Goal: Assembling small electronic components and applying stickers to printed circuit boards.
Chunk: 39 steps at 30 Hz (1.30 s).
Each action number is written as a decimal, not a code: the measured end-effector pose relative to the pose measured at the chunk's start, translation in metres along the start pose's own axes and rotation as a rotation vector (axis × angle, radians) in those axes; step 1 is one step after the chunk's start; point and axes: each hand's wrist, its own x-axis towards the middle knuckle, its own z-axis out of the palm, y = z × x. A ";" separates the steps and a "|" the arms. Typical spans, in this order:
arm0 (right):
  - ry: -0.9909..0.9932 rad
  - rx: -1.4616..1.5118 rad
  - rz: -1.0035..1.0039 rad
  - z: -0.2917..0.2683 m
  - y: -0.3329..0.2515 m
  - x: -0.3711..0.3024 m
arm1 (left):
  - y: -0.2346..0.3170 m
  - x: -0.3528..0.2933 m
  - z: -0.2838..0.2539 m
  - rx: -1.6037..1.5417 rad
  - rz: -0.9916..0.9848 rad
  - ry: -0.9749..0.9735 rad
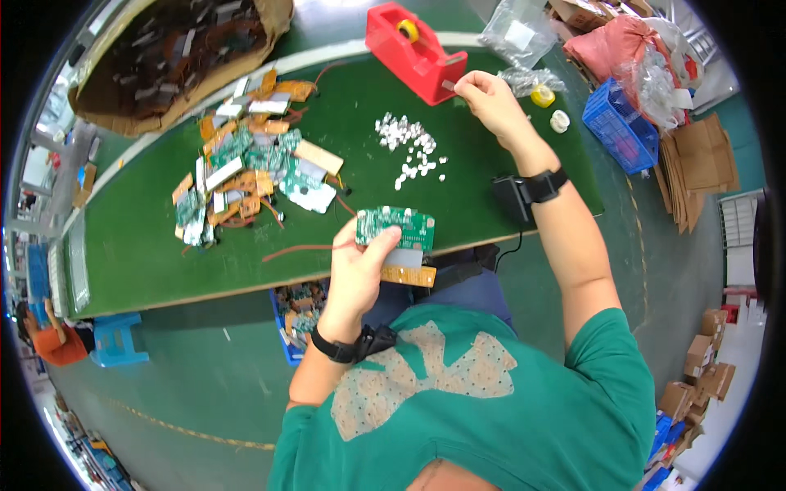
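Evidently circuit board (pixel 416 229) near table edge (pixel 205 297), room beyond.

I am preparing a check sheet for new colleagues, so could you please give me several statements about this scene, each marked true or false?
1. The left hand holds a green rectangular circuit board. True.
2. Small white pieces lie scattered on the dark green table. True.
3. The right hand is touching the small white pieces. False: it is at the near end of the red plastic tape dispenser.
4. A heap of green and orange circuit parts lies left of the white pieces. True.
5. Only one wrist wears a black band. False: both wrists do.
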 end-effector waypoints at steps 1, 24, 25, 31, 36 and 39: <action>-0.256 0.166 0.050 0.000 -0.013 -0.015 | 0.003 0.000 -0.001 -0.029 -0.030 -0.014; -1.124 -0.064 -0.088 0.030 -0.071 -0.074 | 0.018 -0.006 0.000 0.060 -0.073 -0.147; -1.124 -0.065 -0.092 0.029 -0.073 -0.076 | 0.019 -0.007 -0.001 0.065 -0.034 -0.122; -0.627 -0.136 -0.349 0.029 -0.074 -0.101 | 0.018 -0.011 -0.002 0.090 0.015 -0.083; -0.669 -0.129 -0.340 0.027 -0.081 -0.111 | 0.021 -0.013 0.001 0.124 0.055 -0.101; -0.796 -0.040 -0.148 0.029 -0.077 -0.111 | 0.019 -0.014 0.001 0.111 0.077 -0.095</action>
